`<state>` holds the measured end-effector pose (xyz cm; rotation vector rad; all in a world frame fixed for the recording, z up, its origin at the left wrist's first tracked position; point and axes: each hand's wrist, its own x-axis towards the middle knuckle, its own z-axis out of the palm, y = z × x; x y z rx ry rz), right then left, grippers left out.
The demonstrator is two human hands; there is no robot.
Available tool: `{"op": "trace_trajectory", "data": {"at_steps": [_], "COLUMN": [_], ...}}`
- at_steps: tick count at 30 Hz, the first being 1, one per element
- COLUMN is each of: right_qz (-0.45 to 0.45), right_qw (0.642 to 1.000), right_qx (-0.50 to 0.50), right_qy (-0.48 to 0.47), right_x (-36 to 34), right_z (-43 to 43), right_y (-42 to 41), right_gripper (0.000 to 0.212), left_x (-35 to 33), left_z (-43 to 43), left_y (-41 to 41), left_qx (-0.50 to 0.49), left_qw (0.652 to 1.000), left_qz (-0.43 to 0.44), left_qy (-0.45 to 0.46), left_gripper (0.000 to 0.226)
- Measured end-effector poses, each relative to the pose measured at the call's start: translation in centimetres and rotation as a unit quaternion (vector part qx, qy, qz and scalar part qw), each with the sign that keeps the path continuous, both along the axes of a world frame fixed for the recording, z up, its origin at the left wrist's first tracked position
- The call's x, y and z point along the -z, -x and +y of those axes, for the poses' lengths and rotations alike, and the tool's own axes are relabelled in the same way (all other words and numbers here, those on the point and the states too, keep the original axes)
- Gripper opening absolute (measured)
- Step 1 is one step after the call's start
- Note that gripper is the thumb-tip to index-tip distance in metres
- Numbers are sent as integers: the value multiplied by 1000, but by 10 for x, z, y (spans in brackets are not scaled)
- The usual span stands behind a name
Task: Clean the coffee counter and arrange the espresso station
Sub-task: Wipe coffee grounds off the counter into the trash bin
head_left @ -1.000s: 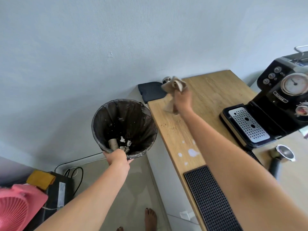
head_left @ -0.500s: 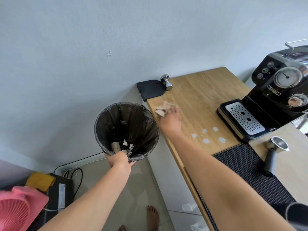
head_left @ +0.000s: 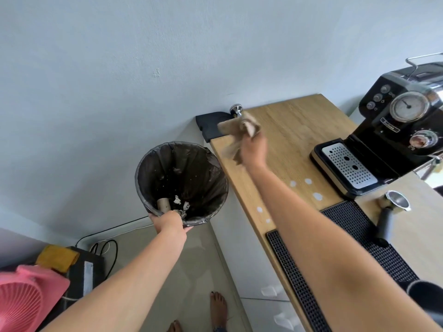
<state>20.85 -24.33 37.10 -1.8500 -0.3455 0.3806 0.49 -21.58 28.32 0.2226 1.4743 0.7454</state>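
Observation:
My left hand [head_left: 170, 222] grips the near rim of a black-lined waste bin [head_left: 143, 173], held up beside the left edge of the wooden counter [head_left: 297, 130]. A cardboard roll and paper scraps lie inside it. My right hand [head_left: 254, 149] holds a crumpled beige cloth [head_left: 236, 133], raised over the counter's far left corner; the cloth is blurred. Several white spots [head_left: 317, 196] mark the wood near the black espresso machine [head_left: 395, 130].
A steel tamper [head_left: 236, 110] stands on a black corner mat [head_left: 211, 124] at the wall. A black bar mat [head_left: 347, 255] lies at the counter's near edge, with a portafilter [head_left: 393, 207] beside it. On the floor are a pink fan [head_left: 21, 300], a black box and cables.
My right hand has swept the cloth down to the counter edge by the bin and lifted it back toward the far corner. The bin stays held in place.

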Motion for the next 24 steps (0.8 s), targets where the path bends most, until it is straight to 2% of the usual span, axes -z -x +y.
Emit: {"op": "trace_trajectory", "data": {"at_steps": [3,6,9,11,15,19,22,24], "right_qz": [-76,-87,-85,-98,-100,-99,-41,21], "right_qw": [992,975,947,933,930,948,965,975], "right_qx": [57,48,22,5,-64,-139,-173,-159], "right_qy": [79,200,308,346,346,270,194,151], "right_x": [-4,21,53,66,69,69,64,58], "right_z": [-34,-61,-66,-53,-13,18,25,25], "right_y": [-62,-95,-92,-76,-9,69,106,113], "right_gripper": [22,23,34,43,38,37,29,29], "left_x": [2,7,10,10,12,11,6,4], "left_z": [0,1,-2,-3,-4,-2,1,3], "left_y": [0,1,-1,-2,-2,-3,-4,-4], "left_qx": [-6,-18,-10,-11,-22,-40,-39,-37], "left_qw": [1000,1000,1000,1000,1000,999,999,998], "left_qz": [4,-9,-4,-3,-6,-15,-24,-36], "left_qy": [1,23,16,11,20,25,21,23], "left_gripper": [62,55,62,69,74,62,53,51]}}
